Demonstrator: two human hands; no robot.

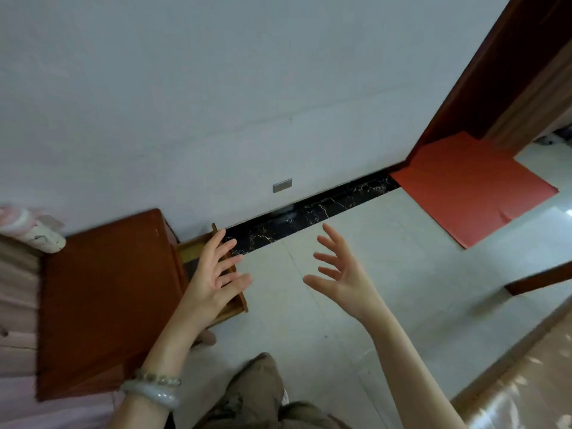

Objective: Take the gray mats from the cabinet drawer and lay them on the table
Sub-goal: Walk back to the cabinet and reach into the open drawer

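Both hands are hovering spread and empty: the left hand over the open drawer at lower left, the right hand centre frame. Something dark inside may be the gray mats. Best reaching deep and lifting them flat.

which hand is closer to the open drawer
Left. The left hand is spread over the front edge of the open drawer of the cabinet; contact is unclear. The right hand hangs open over the floor, apart to the drawer's right.
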